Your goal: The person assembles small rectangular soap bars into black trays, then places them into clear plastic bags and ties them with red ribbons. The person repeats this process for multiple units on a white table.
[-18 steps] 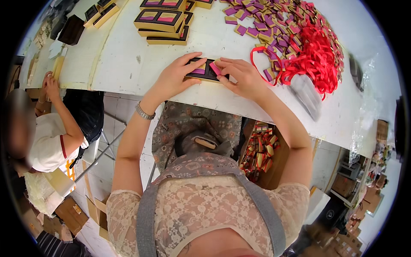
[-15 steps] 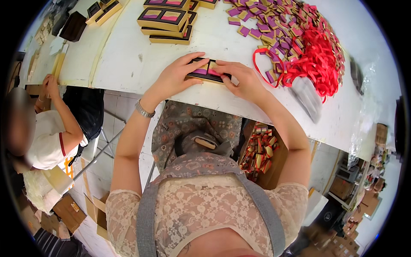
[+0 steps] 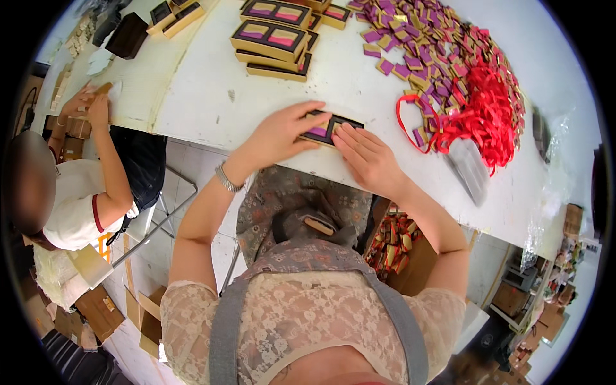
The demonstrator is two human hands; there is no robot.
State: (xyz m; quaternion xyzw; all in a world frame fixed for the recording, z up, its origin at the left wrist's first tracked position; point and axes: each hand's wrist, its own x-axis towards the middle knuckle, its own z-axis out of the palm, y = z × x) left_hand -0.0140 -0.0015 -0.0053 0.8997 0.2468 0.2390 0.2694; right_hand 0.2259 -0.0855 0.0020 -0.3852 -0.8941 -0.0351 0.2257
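Black two-compartment box: on the white table, near its front edge. Left hand: thumb and fingers curved around the box's left end, holding it. Right hand: fingers extended over the right half; any grip cannot be told.

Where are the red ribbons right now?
In the head view, the red ribbons lie on the table, against the purple pieces, to the right of the right hand.
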